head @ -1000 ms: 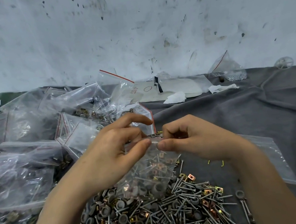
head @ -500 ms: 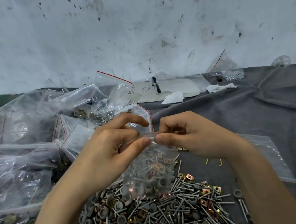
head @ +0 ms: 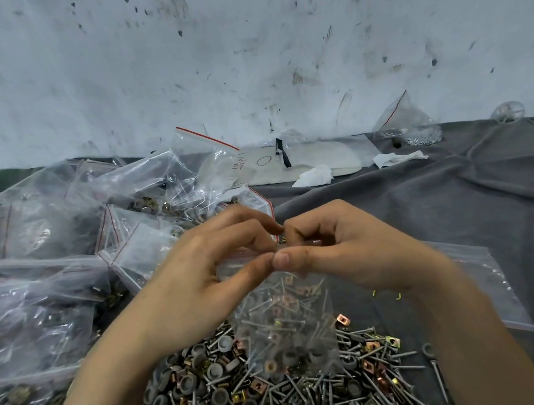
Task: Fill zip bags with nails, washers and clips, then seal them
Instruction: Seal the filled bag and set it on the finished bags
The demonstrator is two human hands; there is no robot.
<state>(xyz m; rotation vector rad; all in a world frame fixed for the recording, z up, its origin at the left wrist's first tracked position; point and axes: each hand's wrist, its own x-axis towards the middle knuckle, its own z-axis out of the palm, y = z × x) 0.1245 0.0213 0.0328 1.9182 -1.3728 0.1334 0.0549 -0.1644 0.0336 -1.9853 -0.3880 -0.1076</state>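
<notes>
A small clear zip bag holding nails, grey washers and copper clips hangs between my hands above the loose pile of the same parts. My left hand pinches the bag's top edge between thumb and fingers. My right hand pinches the same top edge right beside it, thumb tips almost touching. The zip strip itself is mostly hidden by my fingers.
Many clear zip bags, some with hardware, heap at the left on the grey cloth. An empty flat bag lies under my right forearm. White paper, tissues and another bag sit by the wall.
Both hands have drawn closer together on the bag's top edge, and the bag has shifted slightly right and lifted a little over the pile.
</notes>
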